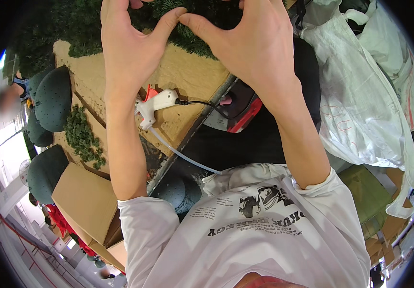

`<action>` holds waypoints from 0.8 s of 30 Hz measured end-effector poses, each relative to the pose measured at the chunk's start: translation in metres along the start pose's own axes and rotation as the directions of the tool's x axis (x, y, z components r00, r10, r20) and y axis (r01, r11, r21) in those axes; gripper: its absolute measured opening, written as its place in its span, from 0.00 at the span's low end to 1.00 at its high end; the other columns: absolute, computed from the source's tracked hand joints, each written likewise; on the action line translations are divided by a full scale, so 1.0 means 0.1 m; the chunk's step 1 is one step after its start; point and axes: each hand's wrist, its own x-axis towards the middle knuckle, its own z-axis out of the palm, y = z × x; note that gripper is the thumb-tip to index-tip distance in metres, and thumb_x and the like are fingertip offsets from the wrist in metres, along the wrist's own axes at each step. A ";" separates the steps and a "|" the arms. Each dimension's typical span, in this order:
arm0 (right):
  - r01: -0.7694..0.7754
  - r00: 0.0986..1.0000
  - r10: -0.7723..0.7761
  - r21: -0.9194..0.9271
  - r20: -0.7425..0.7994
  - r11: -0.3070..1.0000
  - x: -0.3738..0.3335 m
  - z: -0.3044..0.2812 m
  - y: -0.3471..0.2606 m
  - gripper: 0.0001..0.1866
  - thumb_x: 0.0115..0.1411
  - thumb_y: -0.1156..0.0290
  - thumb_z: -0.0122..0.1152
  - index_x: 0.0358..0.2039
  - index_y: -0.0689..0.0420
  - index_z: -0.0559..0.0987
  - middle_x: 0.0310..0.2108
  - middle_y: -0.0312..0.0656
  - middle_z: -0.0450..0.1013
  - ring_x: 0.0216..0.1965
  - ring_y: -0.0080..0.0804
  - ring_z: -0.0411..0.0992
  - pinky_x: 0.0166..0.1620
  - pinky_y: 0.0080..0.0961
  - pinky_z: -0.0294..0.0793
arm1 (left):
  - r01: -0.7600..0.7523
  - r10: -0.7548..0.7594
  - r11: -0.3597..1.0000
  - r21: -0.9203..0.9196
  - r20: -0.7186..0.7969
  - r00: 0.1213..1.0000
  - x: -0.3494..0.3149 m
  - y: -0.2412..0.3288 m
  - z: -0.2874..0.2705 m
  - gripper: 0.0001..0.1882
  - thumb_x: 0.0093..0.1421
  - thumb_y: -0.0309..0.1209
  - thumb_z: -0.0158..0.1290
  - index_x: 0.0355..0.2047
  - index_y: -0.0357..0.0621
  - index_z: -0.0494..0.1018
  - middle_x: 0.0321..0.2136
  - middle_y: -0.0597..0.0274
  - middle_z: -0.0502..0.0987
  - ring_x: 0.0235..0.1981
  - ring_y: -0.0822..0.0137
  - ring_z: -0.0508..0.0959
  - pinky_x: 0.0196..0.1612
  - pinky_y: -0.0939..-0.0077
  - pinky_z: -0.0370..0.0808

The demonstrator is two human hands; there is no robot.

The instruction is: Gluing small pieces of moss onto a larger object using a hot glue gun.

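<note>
My left hand [132,45] and my right hand [252,45] reach to the upper edge over dark green artificial foliage [202,7]. Their thumbs stretch inward and meet, or nearly meet, tip to tip above the needles. Most of the other fingers are cut off by the edge, so I cannot tell whether they grip any foliage. Beside my left forearm, a white glue gun [161,102] with a red trigger lies on the tan table board [187,67]. A pale glue stick [183,156] trails from it toward my shirt, and a black cord [202,103] runs right.
White woven sacks [360,101] crowd the right side. Dark green round forms [53,98], a loose green sprig [83,139] and an open cardboard box [84,201] are at left. A red and grey object [245,115] lies past the table edge. A blurred person [8,101] is far left.
</note>
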 end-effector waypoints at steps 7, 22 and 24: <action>-0.070 0.998 0.070 -0.035 0.008 0.997 0.02 0.01 -0.09 0.20 0.53 0.72 0.73 0.36 0.58 0.68 0.34 0.49 0.65 0.35 0.52 0.67 0.39 0.43 0.67 | 0.019 -0.019 0.999 -0.032 0.003 1.000 0.01 -0.05 0.00 0.22 0.53 0.22 0.67 0.40 0.41 0.63 0.35 0.60 0.60 0.37 0.62 0.63 0.46 0.72 0.66; -0.192 0.981 0.194 -0.183 -0.006 0.964 0.10 0.13 -0.13 0.23 0.48 0.67 0.76 0.36 0.57 0.68 0.34 0.46 0.66 0.36 0.51 0.69 0.43 0.44 0.64 | 0.040 -0.040 0.998 -0.048 -0.002 0.999 -0.04 -0.14 0.02 0.20 0.55 0.31 0.71 0.43 0.42 0.74 0.37 0.65 0.71 0.41 0.68 0.71 0.44 0.73 0.70; -0.226 0.973 0.230 -0.180 -0.002 0.957 0.09 0.15 -0.14 0.24 0.48 0.67 0.77 0.37 0.58 0.69 0.35 0.47 0.67 0.38 0.51 0.70 0.45 0.44 0.65 | 0.020 -0.020 0.999 -0.050 0.001 1.000 -0.02 -0.14 0.03 0.20 0.54 0.31 0.71 0.42 0.42 0.73 0.37 0.63 0.70 0.40 0.65 0.70 0.43 0.70 0.70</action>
